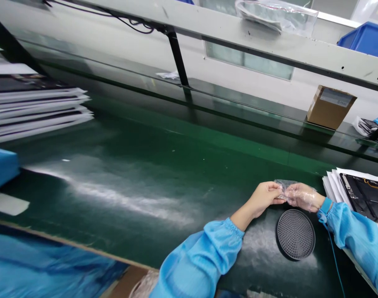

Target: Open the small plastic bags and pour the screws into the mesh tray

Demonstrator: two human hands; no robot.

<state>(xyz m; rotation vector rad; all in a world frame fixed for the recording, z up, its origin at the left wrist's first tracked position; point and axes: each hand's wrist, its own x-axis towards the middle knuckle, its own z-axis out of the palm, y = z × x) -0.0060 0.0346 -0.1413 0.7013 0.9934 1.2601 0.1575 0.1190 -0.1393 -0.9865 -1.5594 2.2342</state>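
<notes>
Between left hand (263, 200) and right hand (302, 197), clear film (283, 186).

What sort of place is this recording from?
Probably an electronics assembly line: a long green-matted workbench, an anti-static wrist strap over a blue cleanroom sleeve, and stacked dark circuit-backed panels.

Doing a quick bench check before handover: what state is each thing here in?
Left hand: bare, pinching the clear plastic packet
Right hand: in a clear glove, also pinching the packet
Wrist strap: fastened on the right wrist, cord hanging down
Round mesh disc: lying flat on the green bench
Cardboard box: closed, labelled
Sheet stack: piled, edges uneven
</notes>
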